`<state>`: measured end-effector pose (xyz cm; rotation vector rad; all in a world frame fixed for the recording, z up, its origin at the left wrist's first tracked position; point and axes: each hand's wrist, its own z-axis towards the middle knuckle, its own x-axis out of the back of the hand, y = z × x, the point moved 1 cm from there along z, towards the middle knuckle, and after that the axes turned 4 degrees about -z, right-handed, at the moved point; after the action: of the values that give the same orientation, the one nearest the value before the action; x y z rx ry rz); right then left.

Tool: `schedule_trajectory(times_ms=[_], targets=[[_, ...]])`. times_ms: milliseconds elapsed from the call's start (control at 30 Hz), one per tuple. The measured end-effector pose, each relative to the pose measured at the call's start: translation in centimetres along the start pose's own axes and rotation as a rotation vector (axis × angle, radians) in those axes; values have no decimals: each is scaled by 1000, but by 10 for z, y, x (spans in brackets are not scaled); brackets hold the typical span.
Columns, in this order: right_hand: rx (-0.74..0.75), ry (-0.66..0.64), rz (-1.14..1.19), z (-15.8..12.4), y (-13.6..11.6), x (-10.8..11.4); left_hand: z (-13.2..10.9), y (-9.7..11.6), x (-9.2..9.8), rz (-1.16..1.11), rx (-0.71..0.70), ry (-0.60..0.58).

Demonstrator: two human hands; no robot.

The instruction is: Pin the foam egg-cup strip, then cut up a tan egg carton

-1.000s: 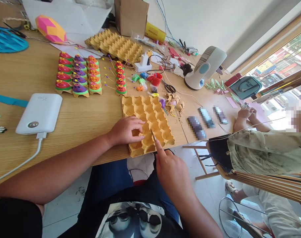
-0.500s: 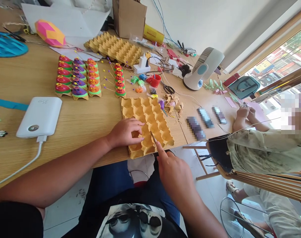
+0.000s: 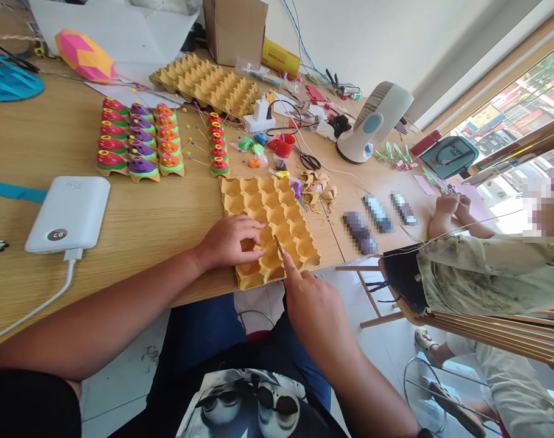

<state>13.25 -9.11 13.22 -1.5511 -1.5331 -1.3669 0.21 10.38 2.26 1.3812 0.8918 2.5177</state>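
A yellow egg tray (image 3: 284, 213) lies at the table's front edge. My left hand (image 3: 231, 242) rests on the tray's left side, thumb and fingers apart over its cups. My right hand (image 3: 316, 304) is closed round a thin knife (image 3: 279, 244), index finger stretched along it, the blade against the middle of the tray. The handle is hidden in the palm. Behind the tray stand painted egg-carton strips: a red one (image 3: 219, 146) close by, and red (image 3: 112, 135), purple (image 3: 143, 143) and orange (image 3: 170, 141) ones further left.
A white power bank (image 3: 69, 213) with a cable lies left. Another egg tray (image 3: 208, 85), a red cup (image 3: 284, 146), scissors (image 3: 308, 159), carton scraps (image 3: 318, 190) and a fan (image 3: 372, 125) are further back. A person (image 3: 469, 274) sits at the right.
The knife tip and my right hand have shifted slightly up and left on the tray. My left hand stays on the tray. The whole view has shifted a little.
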Motion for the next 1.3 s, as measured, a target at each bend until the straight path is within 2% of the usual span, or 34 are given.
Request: schedule_trajectory(times_ms=[267, 1300], targets=[[2, -74, -36, -2, 0, 8, 1, 1, 0, -12, 15, -1], [12, -109, -49, -2, 0, 8, 0, 0, -2, -8, 11, -9]])
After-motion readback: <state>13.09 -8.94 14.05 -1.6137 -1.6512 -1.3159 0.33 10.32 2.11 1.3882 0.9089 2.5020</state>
